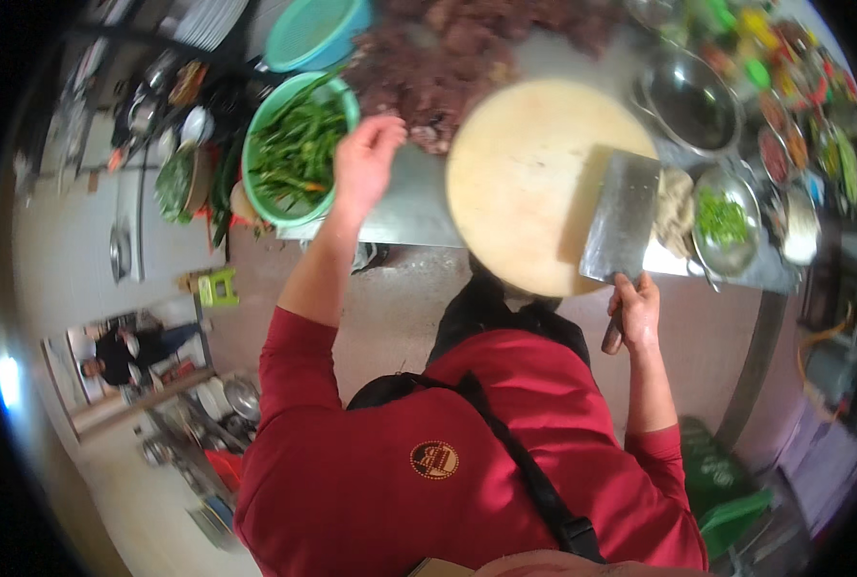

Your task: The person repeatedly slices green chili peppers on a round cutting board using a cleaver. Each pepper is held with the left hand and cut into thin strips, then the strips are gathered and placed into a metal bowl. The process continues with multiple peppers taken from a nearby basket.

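Note:
My right hand is wrapped round the dark handle of a cleaver. Its broad grey blade rests on or hangs just over the right side of a round, pale chopping board; I cannot tell which. My left hand is above the counter, between a green basket of long green peppers and a spread of dark red meat. Its fingers are curled together at the meat's near edge, and what they hold, if anything, is hidden.
Right of the board lie a crumpled cloth and a metal bowl of chopped greens. Behind them stand a metal pot and several small seasoning containers. A blue basket is at the far left. A green bin stands at lower right.

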### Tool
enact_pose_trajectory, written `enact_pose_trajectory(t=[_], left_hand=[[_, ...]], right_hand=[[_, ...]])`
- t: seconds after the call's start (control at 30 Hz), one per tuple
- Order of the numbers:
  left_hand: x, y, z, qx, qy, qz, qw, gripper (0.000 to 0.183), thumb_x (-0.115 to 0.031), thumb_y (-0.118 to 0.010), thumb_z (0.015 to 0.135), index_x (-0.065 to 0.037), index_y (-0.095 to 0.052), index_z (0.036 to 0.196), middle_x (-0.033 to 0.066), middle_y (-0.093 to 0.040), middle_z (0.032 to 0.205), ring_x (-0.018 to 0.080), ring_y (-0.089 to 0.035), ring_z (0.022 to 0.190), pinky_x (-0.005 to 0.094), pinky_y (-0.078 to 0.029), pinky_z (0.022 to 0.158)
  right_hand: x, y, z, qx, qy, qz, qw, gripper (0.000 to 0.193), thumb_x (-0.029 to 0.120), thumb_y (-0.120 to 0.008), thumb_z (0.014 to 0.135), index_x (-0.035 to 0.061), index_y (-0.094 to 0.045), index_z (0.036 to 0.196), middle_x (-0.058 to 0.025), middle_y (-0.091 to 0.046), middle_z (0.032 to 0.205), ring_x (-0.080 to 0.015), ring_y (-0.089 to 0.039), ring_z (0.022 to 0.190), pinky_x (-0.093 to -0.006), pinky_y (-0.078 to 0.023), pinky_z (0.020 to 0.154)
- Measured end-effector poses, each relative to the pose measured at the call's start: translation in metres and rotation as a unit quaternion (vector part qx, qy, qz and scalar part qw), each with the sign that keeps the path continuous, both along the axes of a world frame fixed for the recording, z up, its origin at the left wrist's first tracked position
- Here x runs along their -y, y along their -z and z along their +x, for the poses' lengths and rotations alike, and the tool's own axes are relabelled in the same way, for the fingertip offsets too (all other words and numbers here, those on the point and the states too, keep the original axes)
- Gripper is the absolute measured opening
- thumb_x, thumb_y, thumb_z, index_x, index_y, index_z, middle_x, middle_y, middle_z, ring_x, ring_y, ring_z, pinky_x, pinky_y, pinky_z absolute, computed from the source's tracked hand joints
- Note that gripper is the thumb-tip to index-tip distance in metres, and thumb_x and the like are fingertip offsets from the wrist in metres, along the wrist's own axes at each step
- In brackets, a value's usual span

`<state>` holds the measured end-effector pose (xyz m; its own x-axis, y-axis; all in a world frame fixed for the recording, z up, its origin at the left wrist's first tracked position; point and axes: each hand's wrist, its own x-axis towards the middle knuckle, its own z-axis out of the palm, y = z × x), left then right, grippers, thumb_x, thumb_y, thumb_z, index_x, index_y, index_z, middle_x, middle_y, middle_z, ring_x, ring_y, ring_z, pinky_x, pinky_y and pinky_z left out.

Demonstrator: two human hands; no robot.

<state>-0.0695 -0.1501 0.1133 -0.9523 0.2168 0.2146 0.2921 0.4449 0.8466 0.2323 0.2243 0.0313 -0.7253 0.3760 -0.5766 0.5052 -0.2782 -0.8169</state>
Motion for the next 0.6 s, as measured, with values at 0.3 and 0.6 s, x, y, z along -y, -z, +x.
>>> enact_pose_trajectory(t=[0.3,0.6], left_hand=[[0.198,-0.010,-0.171,-0.141,-0.176,-0.334,0.915,0.031,-0.017,-0.068,0.095,-0.005,-0.072,0.124,0.0180,-0.074,0.119,0.0360,-0.070,0.113,0.0437,-0.054,0.098],[0.178,-0.042,-0.223,0.021,-0.043,-0.509,0.859,0.046,-0.025,-0.072,0.089,-0.012,-0.067,0.133,0.0167,-0.071,0.129,0.0382,-0.065,0.122,0.0475,-0.053,0.102]], right_hand=[[0.049,0.037,-0.057,0.032,-0.043,0.118,0.992,0.022,0.020,-0.063,0.104,-0.0009,-0.059,0.099,-0.0079,-0.062,0.065,-0.0189,-0.061,0.055,-0.0347,-0.050,0.054],[0.052,0.040,-0.056,0.047,-0.029,0.135,0.989,0.022,0.020,-0.064,0.103,-0.0009,-0.061,0.102,-0.0062,-0.060,0.065,-0.0179,-0.060,0.054,-0.0346,-0.049,0.053]])
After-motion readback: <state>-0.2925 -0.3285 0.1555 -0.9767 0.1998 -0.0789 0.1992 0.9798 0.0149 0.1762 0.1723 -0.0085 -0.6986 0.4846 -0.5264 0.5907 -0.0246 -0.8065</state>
